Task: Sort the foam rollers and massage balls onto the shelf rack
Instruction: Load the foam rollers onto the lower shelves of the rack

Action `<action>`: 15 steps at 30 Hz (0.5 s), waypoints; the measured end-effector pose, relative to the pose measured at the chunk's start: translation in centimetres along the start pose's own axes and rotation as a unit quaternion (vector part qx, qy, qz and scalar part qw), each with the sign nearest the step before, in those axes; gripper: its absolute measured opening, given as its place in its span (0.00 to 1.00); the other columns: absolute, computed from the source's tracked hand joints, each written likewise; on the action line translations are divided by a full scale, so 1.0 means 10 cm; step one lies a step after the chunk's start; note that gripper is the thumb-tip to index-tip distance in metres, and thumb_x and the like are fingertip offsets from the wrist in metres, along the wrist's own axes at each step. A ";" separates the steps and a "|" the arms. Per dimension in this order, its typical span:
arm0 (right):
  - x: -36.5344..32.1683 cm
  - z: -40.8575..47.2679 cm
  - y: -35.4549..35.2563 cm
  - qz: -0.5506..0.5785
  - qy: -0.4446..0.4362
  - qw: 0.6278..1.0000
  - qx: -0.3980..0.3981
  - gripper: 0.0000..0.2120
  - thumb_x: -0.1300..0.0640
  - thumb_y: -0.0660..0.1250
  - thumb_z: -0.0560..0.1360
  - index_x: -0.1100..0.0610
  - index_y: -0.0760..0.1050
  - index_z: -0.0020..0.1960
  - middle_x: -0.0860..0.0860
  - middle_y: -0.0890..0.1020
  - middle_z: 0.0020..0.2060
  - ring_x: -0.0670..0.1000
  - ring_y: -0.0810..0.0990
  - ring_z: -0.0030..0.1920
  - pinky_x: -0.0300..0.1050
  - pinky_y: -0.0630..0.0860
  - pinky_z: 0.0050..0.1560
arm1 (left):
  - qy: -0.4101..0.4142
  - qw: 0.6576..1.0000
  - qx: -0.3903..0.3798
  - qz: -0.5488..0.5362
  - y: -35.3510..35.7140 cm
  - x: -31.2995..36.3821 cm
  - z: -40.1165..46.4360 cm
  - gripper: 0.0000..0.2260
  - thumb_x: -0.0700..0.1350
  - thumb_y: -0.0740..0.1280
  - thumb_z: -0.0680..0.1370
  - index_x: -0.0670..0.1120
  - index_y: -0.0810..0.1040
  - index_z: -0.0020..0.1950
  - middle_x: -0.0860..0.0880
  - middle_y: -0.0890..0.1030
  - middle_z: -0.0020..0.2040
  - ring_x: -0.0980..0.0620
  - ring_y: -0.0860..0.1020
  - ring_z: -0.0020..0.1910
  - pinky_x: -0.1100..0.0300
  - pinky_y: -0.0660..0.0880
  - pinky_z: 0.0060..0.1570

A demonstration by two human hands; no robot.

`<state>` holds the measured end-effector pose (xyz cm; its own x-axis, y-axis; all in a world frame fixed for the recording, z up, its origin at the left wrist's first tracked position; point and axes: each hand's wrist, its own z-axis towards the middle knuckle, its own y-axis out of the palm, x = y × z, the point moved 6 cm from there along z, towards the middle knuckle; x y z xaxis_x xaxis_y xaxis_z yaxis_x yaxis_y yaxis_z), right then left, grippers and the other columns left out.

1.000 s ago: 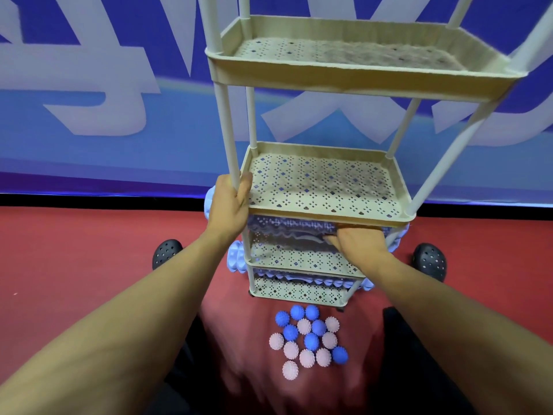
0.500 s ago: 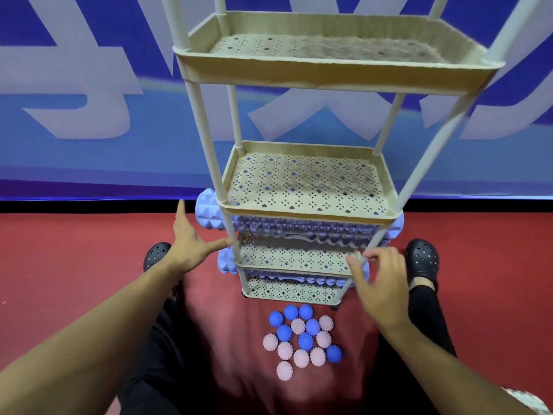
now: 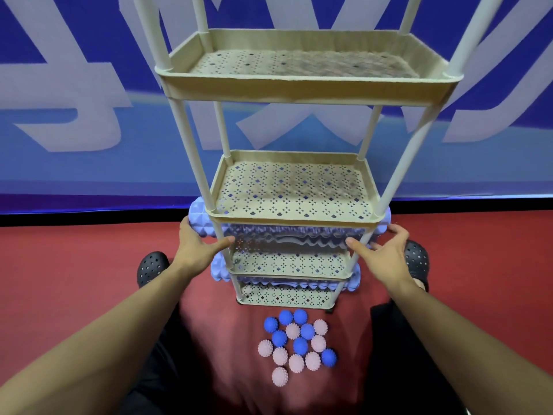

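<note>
The beige shelf rack [image 3: 287,205] stands on the red floor [image 3: 59,280]. Two lilac foam rollers lie across its lower tiers; the upper foam roller [image 3: 203,218] overhangs both sides, probably being centred by the spread left hand [image 3: 196,248] and spread right hand [image 3: 386,250]. The spiky massage balls [image 3: 296,344] wait clustered on the floor in front.

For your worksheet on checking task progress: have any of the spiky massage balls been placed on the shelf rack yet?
No: the massage balls all lie clustered on the red floor in front of the shelf rack.
</note>
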<state>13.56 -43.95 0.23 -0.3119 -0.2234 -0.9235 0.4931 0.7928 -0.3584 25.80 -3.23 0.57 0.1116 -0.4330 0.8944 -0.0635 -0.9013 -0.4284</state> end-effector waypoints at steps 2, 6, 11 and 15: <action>-0.06 0.06 -0.04 0.004 -0.013 1.000 0.017 0.55 0.46 0.84 0.60 0.43 0.51 0.75 0.48 0.63 0.71 0.54 0.77 0.65 0.50 0.75 0.66 | 0.003 0.999 -0.025 0.027 0.04 0.06 0.05 0.47 0.48 0.83 0.69 0.44 0.55 0.77 0.51 0.70 0.68 0.52 0.73 0.64 0.54 0.72 0.63; -0.20 0.10 -0.17 -0.089 0.010 0.995 0.037 0.58 0.50 0.83 0.64 0.51 0.47 0.81 0.55 0.58 0.72 0.54 0.68 0.69 0.48 0.67 0.69 | -0.023 0.998 -0.008 0.049 0.08 0.12 0.16 0.49 0.55 0.85 0.61 0.47 0.59 0.73 0.45 0.70 0.68 0.48 0.76 0.63 0.48 0.77 0.62; -0.10 0.05 -0.16 -0.128 0.019 0.991 0.039 0.48 0.44 0.82 0.64 0.58 0.58 0.71 0.53 0.62 0.63 0.51 0.68 0.64 0.47 0.68 0.59 | -0.065 0.990 -0.015 0.127 0.05 -0.20 0.33 0.46 0.73 0.80 0.54 0.46 0.77 0.62 0.43 0.78 0.58 0.48 0.80 0.57 0.48 0.82 0.51; -0.04 0.09 -0.13 -0.093 0.024 0.995 0.016 0.46 0.42 0.82 0.63 0.57 0.58 0.68 0.52 0.65 0.64 0.50 0.70 0.62 0.49 0.72 0.60 | 0.004 0.994 -0.010 0.111 0.03 -0.03 0.22 0.09 0.52 0.83 0.67 0.56 0.84 0.34 0.48 0.85 0.36 0.51 0.83 0.37 0.53 0.79 0.39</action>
<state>13.71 -45.41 0.92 -0.4385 -0.3364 -0.8334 0.4494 0.7210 -0.5275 27.88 -3.37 -0.12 0.0846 -0.6208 0.7794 -0.1054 -0.7834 -0.6126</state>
